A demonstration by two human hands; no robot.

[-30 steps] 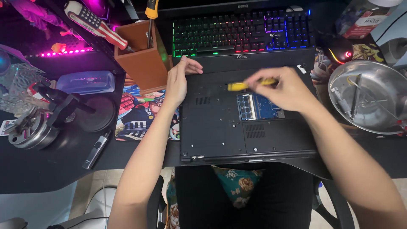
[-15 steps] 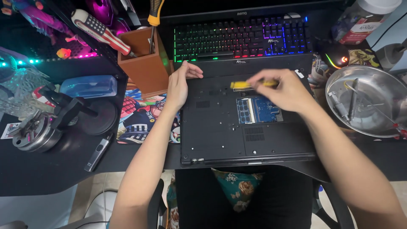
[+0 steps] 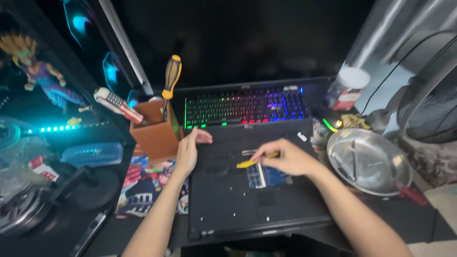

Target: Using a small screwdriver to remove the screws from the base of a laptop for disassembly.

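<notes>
**A:** Looking at the right hand, what's it got?

**B:** It's pinching a small yellow pry tool, tip down on the upturned black laptop, just above the exposed blue memory module.

**A:** And the left hand?

**B:** Resting flat, fingers loosely together, on the laptop's top-left corner beside the brown tool holder. Metal bowl sits off right.

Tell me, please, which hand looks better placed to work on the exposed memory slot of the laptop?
The right hand, probably. It already holds the yellow pry tool with its tip just above the blue memory module. The left hand lies flat on the laptop's left edge, apparently steadying it, and holds no tool.
</notes>
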